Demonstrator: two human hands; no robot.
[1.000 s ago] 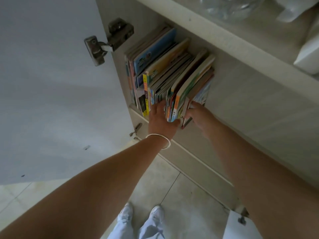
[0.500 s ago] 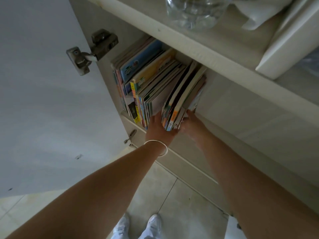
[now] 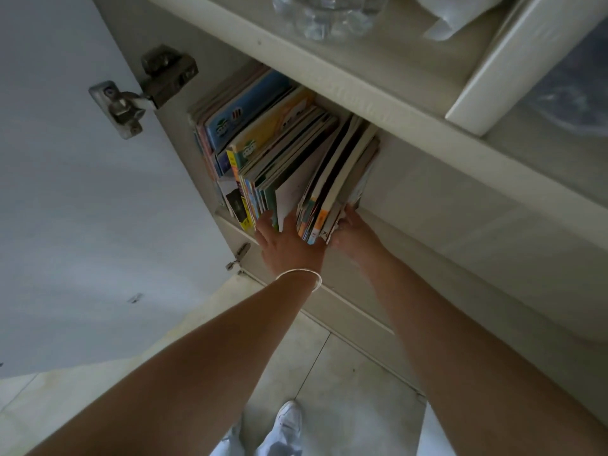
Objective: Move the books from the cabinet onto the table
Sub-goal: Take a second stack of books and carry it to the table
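The books (image 3: pixel 279 153) are standing in a row on the lower shelf of the cabinet (image 3: pixel 444 205), packed against its left wall and leaning a bit to the right. You've split off a small bunch (image 3: pixel 332 192) at the right end of the row, so there's a gap between it and the rest.

Your left hand (image 3: pixel 289 245) is wedged into that gap, fingers pushed in between the books. They're buried in there, so I can't tell if they're curled round anything or just flat against the covers. Your right hand (image 3: pixel 353 233) is on the far side of the bunch, touching its right face, but the fingers disappear behind the books, so I can't tell the grip there either. There's a thin bracelet (image 3: pixel 302 276) on your left wrist.

Writing-wise: the spines have colourful print, and one near the bottom of the bunch has some dark marks, but nothing is readable. The blue (image 3: pixel 250 106) and yellow (image 3: pixel 273 126) covers show little cartoon figures, no legible title.

Further out, the door (image 3: pixel 65 192) hangs open on the left with its hinge (image 3: pixel 141 90) showing. On the shelf above there's a clear container (image 3: pixel 329 14), cut off by the top edge, and a white box (image 3: pixel 513 67) running out of frame. Down below, you can see tiled floor (image 3: pixel 345 390) and your white shoe (image 3: pixel 289 419).
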